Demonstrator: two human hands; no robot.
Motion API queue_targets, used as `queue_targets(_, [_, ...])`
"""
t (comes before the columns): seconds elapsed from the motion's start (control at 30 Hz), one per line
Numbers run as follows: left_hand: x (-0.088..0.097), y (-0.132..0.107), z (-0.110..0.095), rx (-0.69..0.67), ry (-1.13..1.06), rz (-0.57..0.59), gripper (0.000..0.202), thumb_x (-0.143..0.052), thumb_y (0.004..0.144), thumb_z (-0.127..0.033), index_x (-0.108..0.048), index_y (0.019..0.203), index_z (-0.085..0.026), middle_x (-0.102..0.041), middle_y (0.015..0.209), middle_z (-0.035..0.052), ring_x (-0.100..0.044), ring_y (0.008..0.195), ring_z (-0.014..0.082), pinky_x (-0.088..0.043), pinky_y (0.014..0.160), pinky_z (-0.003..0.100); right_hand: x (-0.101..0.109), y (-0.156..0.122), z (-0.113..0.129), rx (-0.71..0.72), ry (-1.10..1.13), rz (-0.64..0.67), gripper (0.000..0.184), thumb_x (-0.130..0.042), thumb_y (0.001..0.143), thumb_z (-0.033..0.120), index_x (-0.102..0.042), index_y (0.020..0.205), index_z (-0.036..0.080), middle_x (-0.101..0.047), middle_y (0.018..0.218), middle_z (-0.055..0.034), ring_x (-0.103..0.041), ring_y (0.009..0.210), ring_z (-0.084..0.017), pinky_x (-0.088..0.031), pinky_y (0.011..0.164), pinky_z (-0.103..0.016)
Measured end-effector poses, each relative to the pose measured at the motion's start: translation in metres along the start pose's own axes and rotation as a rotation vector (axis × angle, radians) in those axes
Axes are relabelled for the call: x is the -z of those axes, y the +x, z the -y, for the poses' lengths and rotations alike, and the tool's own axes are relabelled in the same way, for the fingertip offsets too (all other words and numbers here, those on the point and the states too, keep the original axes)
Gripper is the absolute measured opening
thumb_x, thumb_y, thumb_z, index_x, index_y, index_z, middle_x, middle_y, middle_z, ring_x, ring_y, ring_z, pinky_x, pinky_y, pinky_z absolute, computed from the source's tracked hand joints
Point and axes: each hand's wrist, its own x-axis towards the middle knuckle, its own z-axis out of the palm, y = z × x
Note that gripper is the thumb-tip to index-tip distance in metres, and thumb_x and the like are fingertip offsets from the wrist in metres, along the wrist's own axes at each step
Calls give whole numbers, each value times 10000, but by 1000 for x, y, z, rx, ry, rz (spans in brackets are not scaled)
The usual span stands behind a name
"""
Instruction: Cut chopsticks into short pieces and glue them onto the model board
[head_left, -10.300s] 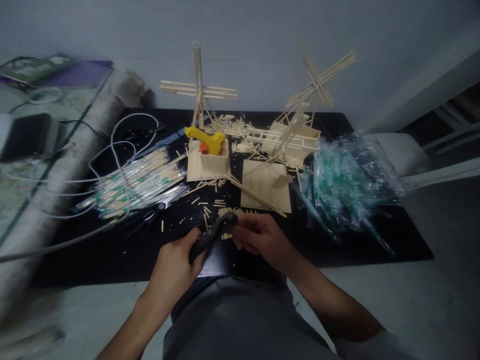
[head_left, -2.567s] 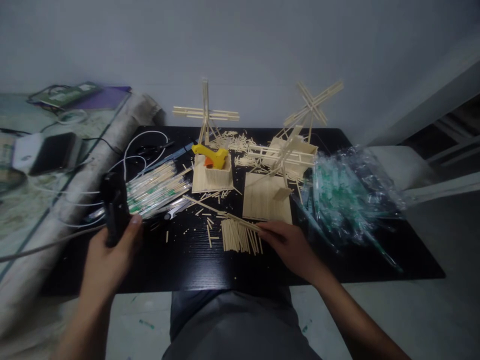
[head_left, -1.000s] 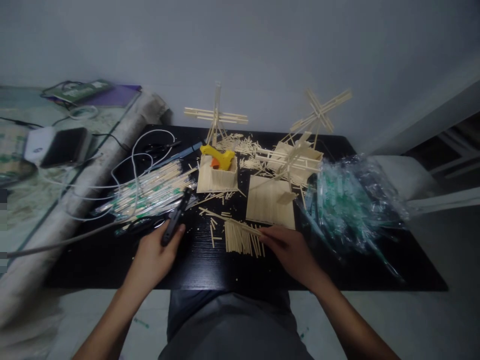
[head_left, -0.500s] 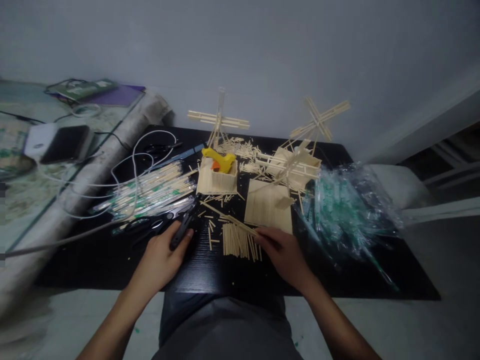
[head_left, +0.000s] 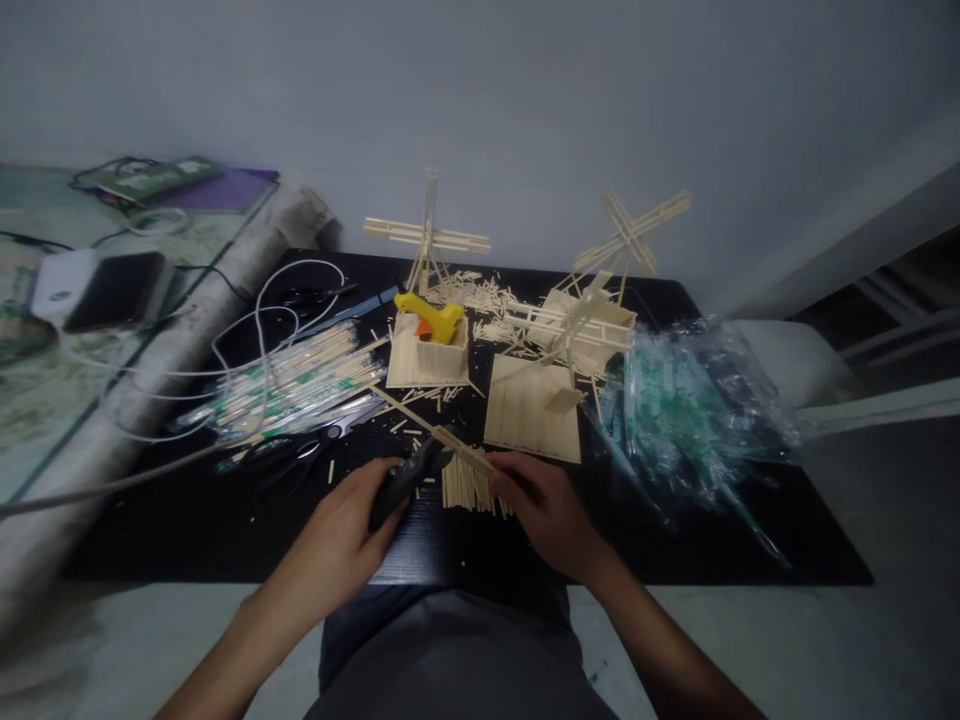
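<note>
You are holding a black cutter (head_left: 405, 478) in your left hand (head_left: 345, 530), fingers wrapped shut around its handles. Your right hand (head_left: 544, 505) is pinching the near end of a long stick (head_left: 420, 420), which is slanting away toward the left, close to the front edge of the surface (head_left: 225, 520). The cutter's tip is meeting that stick just above the pile of short sticks (head_left: 461, 490); whether the blades are around it is too dark to tell. Your right fingers are sitting close to the blades, so a slip could nick them. The stick's far end is lying free near the little box (head_left: 426, 352), so a skewed squeeze could splinter it or flick a piece off among the loose scraps.
</note>
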Motion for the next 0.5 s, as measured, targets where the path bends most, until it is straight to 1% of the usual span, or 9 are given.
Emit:
queue_targets(0.1, [-7,-1,0,-56,-27,4,378,-585,1086,-444,-722,1363,-226,-847,1309,141,-843,1160,328,-675,1047,472,-1,1,0,26,1,0,344,-658,1125,421,-872,1278,200,-861,990,-58,-760,822,-202,-568,712,-289])
queue_targets(0.17, [-10,-3,-1,-93,-36,12,385,-578,1101,-401,-695,1428,-234,-836,1372,134,-840,1211,320,-678,1074,473,-1,2,0,54,16,-13,335,-670,1127,401,-880,1285,194,-865,998,-60,-769,843,-198,-579,748,-289])
queue_targets(0.27, [-14,-5,-3,-143,-13,-4,444,-558,1107,-321,-629,1540,-253,-805,1479,125,-823,1300,309,-674,1117,478,-1,1,-3,102,22,-39,312,-685,1127,357,-890,1310,210,-841,933,-38,-766,835,-185,-578,771,-284])
queue_targets(0.37, [-17,-8,-3,-171,14,-21,461,-541,1101,-277,-611,1557,-250,-808,1478,131,-816,1331,307,-687,1108,472,-1,1,-7,137,14,-59,289,-701,1122,332,-900,1307,232,-800,864,-16,-734,776,-169,-551,720,-270])
queue_targets(0.5, [-20,-11,-3,-180,29,-19,453,-537,1080,-237,-626,1524,-248,-822,1428,144,-842,1268,311,-712,1055,474,-2,-1,-12,162,13,-71,279,-713,1124,330,-905,1299,229,-805,872,-22,-733,780,-166,-553,723,-269])
